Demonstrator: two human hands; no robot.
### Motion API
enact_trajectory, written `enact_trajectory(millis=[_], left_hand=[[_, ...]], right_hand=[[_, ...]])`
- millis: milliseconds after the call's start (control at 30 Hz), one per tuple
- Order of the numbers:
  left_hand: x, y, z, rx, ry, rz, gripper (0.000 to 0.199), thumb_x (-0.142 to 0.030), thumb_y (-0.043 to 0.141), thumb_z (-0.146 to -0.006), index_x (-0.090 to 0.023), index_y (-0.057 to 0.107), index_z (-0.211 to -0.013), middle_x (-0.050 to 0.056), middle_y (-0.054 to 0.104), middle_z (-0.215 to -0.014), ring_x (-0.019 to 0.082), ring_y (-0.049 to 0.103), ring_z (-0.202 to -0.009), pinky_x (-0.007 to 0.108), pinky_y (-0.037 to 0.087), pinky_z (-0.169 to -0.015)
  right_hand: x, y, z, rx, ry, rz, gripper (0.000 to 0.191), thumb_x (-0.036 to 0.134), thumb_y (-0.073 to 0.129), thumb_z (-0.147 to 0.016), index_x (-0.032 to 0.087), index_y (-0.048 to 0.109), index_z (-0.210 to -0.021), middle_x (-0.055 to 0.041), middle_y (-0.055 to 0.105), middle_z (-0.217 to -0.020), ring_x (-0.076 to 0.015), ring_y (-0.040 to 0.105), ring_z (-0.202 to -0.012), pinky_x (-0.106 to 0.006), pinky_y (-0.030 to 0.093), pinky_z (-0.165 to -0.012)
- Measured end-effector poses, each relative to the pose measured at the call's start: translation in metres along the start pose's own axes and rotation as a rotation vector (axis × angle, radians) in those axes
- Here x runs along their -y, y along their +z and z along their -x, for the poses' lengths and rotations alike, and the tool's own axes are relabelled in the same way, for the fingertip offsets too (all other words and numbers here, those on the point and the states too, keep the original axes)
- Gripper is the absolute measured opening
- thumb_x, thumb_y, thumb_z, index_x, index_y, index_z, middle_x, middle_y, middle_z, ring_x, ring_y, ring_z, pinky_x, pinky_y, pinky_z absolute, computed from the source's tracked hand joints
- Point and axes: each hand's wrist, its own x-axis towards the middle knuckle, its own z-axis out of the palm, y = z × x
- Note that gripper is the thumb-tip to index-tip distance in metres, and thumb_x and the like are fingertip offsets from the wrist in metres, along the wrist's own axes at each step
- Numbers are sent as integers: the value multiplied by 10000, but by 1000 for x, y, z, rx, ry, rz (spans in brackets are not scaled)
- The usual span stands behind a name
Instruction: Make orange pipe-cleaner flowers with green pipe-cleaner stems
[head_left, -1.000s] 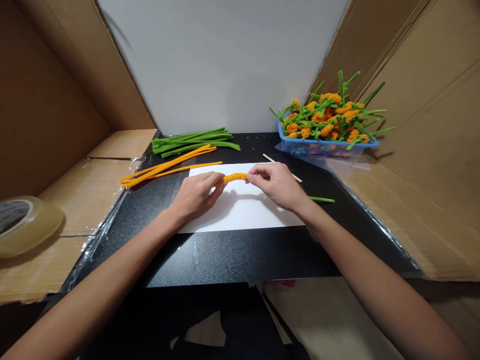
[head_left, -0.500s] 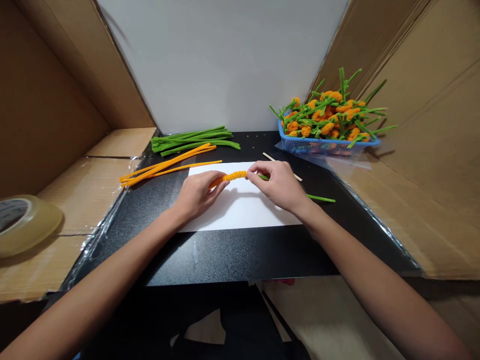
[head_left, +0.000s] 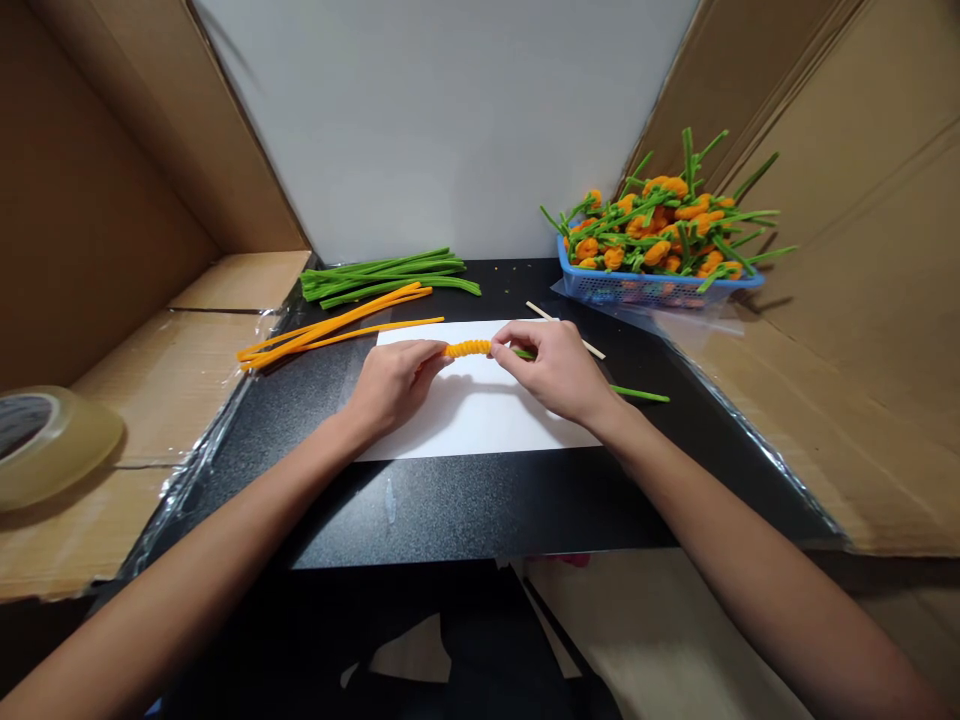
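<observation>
Over the white paper sheet (head_left: 480, 425), the left hand (head_left: 395, 385) and right hand (head_left: 556, 372) are pinching a light, soft orange pipe-cleaner coil (head_left: 467, 349), which is bending easily, so they are taking hold at its ends, the right one near the green stem (head_left: 525, 353).

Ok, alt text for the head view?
Left hand and right hand hold an orange pipe-cleaner coil on a green stem above white paper. Behind sits a blue basket of orange-and-green flowers.
</observation>
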Motion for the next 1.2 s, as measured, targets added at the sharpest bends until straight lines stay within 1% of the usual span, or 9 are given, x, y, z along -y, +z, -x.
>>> enact_trajectory(millis=[200, 333, 567, 767, 933, 967, 1033, 1133, 1200], left_hand=[[0, 1, -1, -34, -1, 57, 195, -260, 592, -946, -153, 749, -902, 30, 756, -755, 111, 613, -578, 212, 407, -574], [0, 1, -1, -25, -22, 92, 195, -265, 604, -935, -155, 762, -904, 36, 766, -762, 106, 609, -562, 206, 413, -555], [1, 1, 0, -45, -13, 96, 185, -269, 630, -919, -161, 777, -887, 57, 780, -782, 129, 654, -578, 223, 434, -552], [0, -1, 0, -47, -2, 92, 151, -224, 644, -890, -161, 779, -863, 42, 772, -751, 115, 640, -555, 209, 427, -540], [-2, -3, 0, 5, -23, 75, 173, -252, 639, -894, -151, 761, -824, 20, 721, -651, 95, 568, -494, 209, 387, -508], [-2, -4, -1, 18, -34, 78, 165, -249, 638, -898, -150, 760, -848, 20, 723, -665, 94, 570, -506, 207, 390, -513], [-3, -4, -1, 47, -52, 106, 171, -249, 636, -906, -154, 749, -994, 31, 754, -779, 99, 605, -569, 205, 425, -551], [-5, -3, -1, 97, -46, 147, 369, -292, 646, -918, -168, 634, -1266, 62, 753, -981, 107, 631, -659, 225, 488, -633], [-6, -1, -1, 127, -8, 163, 388, -310, 623, -940, -171, 588, -1301, 79, 733, -1041, 127, 653, -746, 252, 518, -702]], right_hand=[[1, 0, 0, -2, -22, -3, 203, 249, 581, -857, 146, 722, -754, 2, 600, -624, -112, 455, -576, -269, 312, -607], [0, 0, 0, -3, -27, -14, 194, 244, 585, -853, 146, 722, -757, 2, 602, -630, -111, 450, -573, -268, 311, -607], [0, 0, 1, 8, -27, -3, 187, 233, 583, -850, 148, 726, -765, -3, 612, -650, -110, 449, -577, -271, 315, -618], [1, -1, 1, 18, -24, 8, 189, 229, 582, -853, 144, 732, -775, -5, 607, -651, -109, 451, -578, -273, 313, -616], [0, -1, 1, 8, -25, 33, 190, 221, 580, -856, 146, 740, -785, -3, 609, -644, -112, 458, -579, -272, 315, -622], [-1, -1, 0, 8, -22, 40, 188, 219, 583, -856, 146, 742, -788, -4, 615, -648, -113, 462, -580, -272, 315, -623], [-1, 0, 0, 13, -13, 52, 184, 217, 591, -858, 144, 748, -798, -10, 633, -663, -113, 469, -581, -272, 316, -622], [-1, 2, 0, 45, -12, 57, 189, 212, 588, -874, 145, 758, -825, -18, 666, -692, -115, 482, -586, -272, 319, -619], [0, 3, 1, 72, -31, 52, 197, 208, 579, -891, 150, 764, -853, -23, 692, -720, -118, 494, -597, -273, 324, -624]])
